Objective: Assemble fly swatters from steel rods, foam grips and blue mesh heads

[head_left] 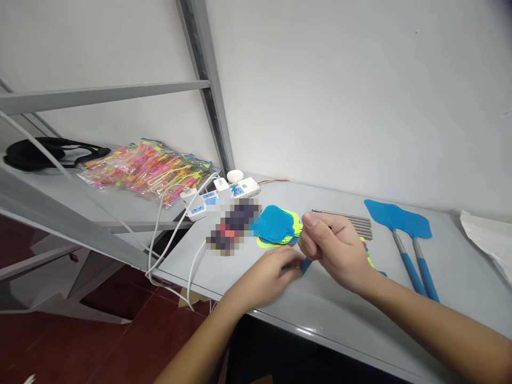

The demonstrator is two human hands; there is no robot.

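Note:
My left hand (276, 274) is closed, its fingertips pinching a blue handle grip (306, 265) low over the table. Just above and to the right, my right hand (336, 248) is curled into a fist in line with that grip. What the fist wraps round is mostly hidden; only a small dark bit shows by the thumb. Behind my hands lies a pile of fly swatter heads (276, 223), blue on top with yellow-green beneath. Several metal rods (362, 226) lie side by side behind my right hand. Some colourful pieces (370, 256) are partly covered by the right wrist.
Two blue fly swatters (412, 256) with blue grips lie at the right, near a white sheet (488, 240). Power strips (244, 188) with white cables (160, 240) stand at the left. Bagged colourful items (148, 168) and a black strapped object (52, 152) rest on a shelf.

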